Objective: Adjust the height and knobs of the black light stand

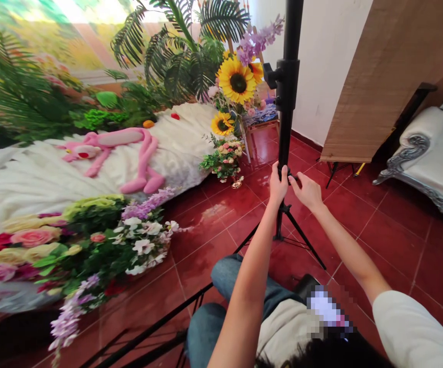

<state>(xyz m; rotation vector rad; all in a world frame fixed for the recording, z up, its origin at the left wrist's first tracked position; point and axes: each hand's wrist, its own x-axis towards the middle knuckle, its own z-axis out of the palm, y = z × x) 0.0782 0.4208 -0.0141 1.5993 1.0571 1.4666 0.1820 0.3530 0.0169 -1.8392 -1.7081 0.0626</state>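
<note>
Black stand (284, 130) upright just ahead of the person, on a red tiled floor (392, 232); its splayed legs (306, 241) reach the tiles. A collar with a side knob (271, 76) sits higher on the pole, above both hands.

Left hand (278, 188): wrapped round the pole low down, thumb pointing up; a firm-looking grasp. Right hand (307, 192): just right of it, fingers bent, fingertips at a small dark fitting on the pole's side. Whether they pinch it or merely touch, cannot tell.

Both arms extended; pale short sleeve (409, 324) on the right. Jeans-clad knees (227, 276) below, near the stand's base. Black poles (156, 324) run slantwise along the floor at lower left.

Left side: white cloth (186, 135) draped over a low surface, a pink plush figure (119, 137) lying across it. Mixed flowers (143, 247) at the near edge; sunflowers (238, 82) between cloth and stand; palm fronds (175, 71) behind.

Right side: white wall (326, 66), a brown hanging panel (353, 87), then a white sofa (436, 135) with silver carved trim, well apart from the hands.
</note>
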